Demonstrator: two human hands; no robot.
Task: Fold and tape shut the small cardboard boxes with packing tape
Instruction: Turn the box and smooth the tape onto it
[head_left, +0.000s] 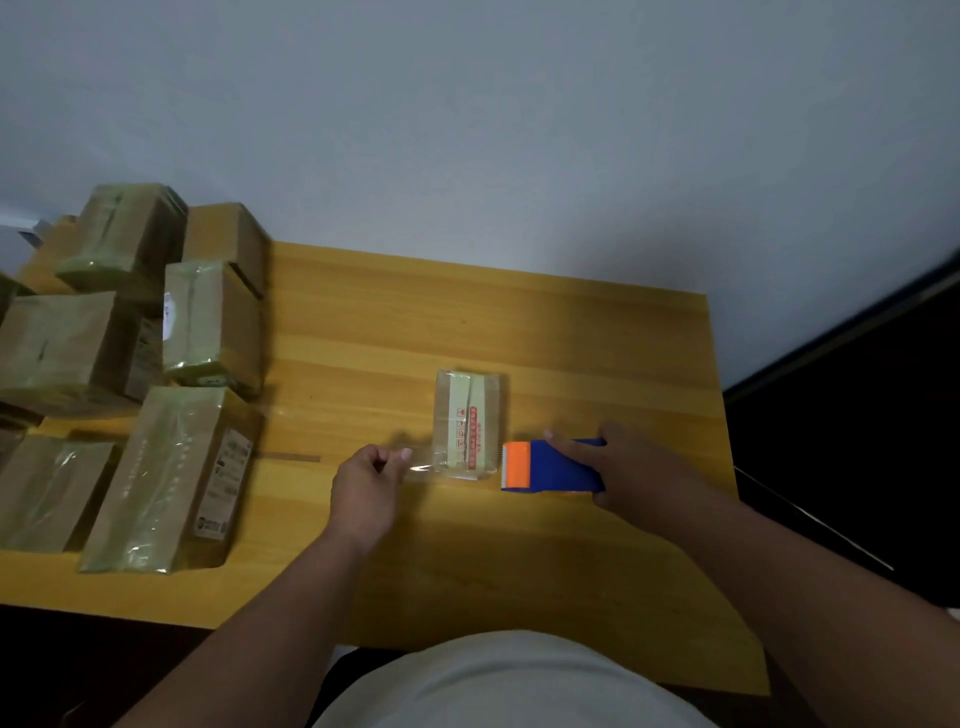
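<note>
Nearest, the left hand (363, 480) pinches the free end of clear tape (421, 464), its grip closed on it. The right hand (631, 467) wraps round the blue tape dispenser (550, 466). Between them, mid-desk (571, 338), lies the small box (470, 423). Taping looks underway; next, the strip likely needs cutting and pressing flat. Finished boxes (156, 467) pile far left.
</note>
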